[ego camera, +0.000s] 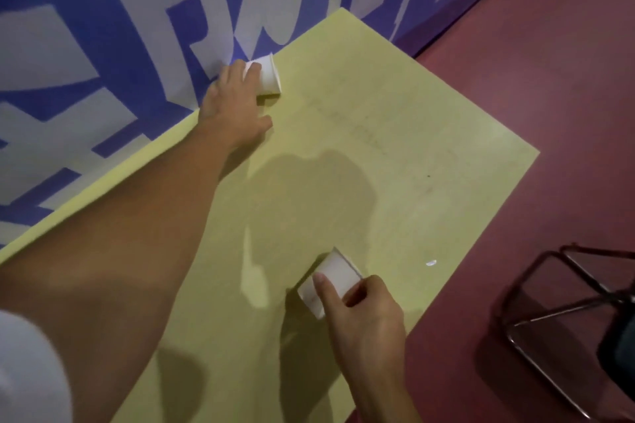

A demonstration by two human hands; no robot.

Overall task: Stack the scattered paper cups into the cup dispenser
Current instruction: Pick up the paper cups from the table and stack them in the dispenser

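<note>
We see the left hand [237, 103] reach far out, its fingers curled over a small white paper cup [269, 77] on its side by the blue and white wall [103, 45], at the back of the flat yellow table [412, 148]. The right hand [364, 312] grips a second white paper cup [331, 280], tilted, near the table's right edge.

This looks like a public hall or event venue rather than a home: a wall-sized blue banner [113, 55] with huge white lettering runs right behind the plain pale-yellow table [395, 154]. The floor [549, 106] is an even dark red, and a metal tube-framed chair [622, 347] stands on it near the table.
</note>
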